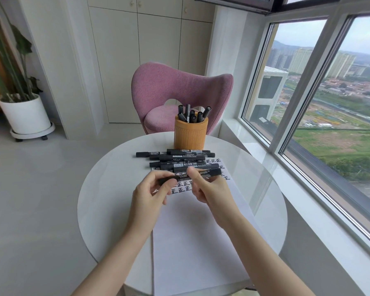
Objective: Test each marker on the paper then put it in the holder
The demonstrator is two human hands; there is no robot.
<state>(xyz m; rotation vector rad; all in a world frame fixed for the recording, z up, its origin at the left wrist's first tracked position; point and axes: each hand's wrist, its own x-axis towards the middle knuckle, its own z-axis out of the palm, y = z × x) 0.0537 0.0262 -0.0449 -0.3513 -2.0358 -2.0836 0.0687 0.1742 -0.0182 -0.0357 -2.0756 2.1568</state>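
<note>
Both hands hold one black marker (209, 173) level above the white paper (192, 231). My left hand (152, 190) pinches its left end between thumb and fingers. My right hand (207, 185) grips it near the middle, and the right end sticks out past the fingers. Black written characters (181, 189) fill the paper's far part, partly hidden by my hands. Several more black markers (175, 158) lie in a pile across the paper's far edge. Behind them stands an orange cylindrical holder (190, 135) with several markers upright inside.
Everything rests on a round white table (107, 199). A pink chair (179, 90) stands just beyond the table. Large windows (329, 103) run along the right. A potted plant (24, 114) in a white pot sits on the floor at far left.
</note>
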